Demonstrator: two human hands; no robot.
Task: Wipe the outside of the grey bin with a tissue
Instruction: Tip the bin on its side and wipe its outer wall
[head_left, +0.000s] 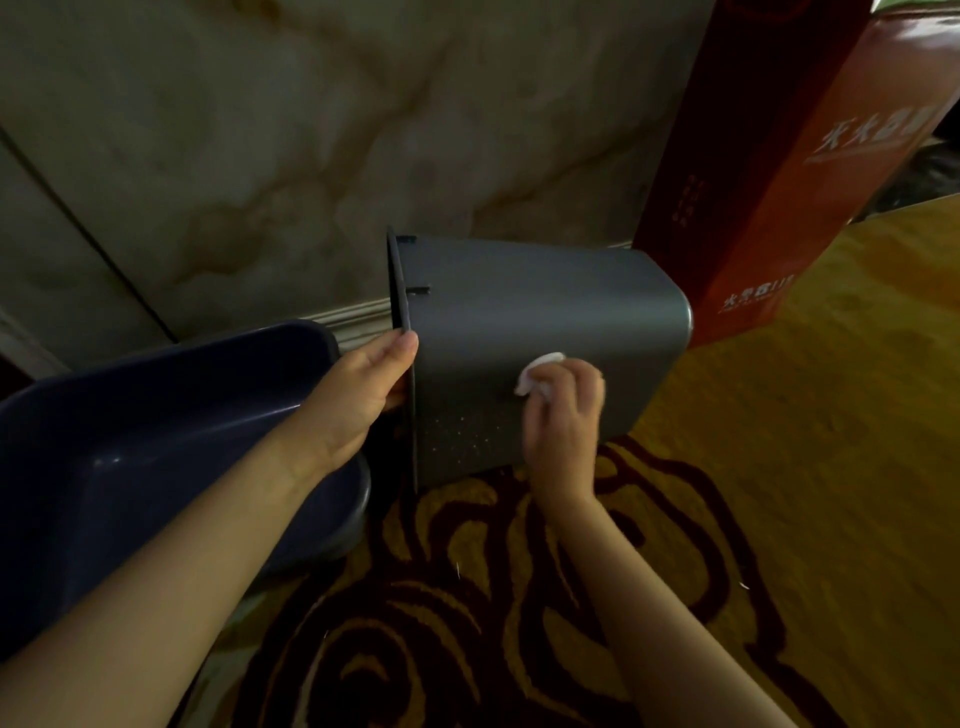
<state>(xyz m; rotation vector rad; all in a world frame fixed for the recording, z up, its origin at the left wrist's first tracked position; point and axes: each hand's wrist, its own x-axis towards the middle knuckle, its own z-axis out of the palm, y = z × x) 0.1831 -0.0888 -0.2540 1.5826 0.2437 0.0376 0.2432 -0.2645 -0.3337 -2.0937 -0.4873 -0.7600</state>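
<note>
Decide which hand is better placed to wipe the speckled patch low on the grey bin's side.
Right. The right hand already presses the tissue on the grey bin just above those specks; the left hand grips the rim, steadying it.

Grey bin (524, 332) on its side, left hand (358, 395) at rim, right hand (563, 410) pressing tissue (537, 370) against wall.
</note>
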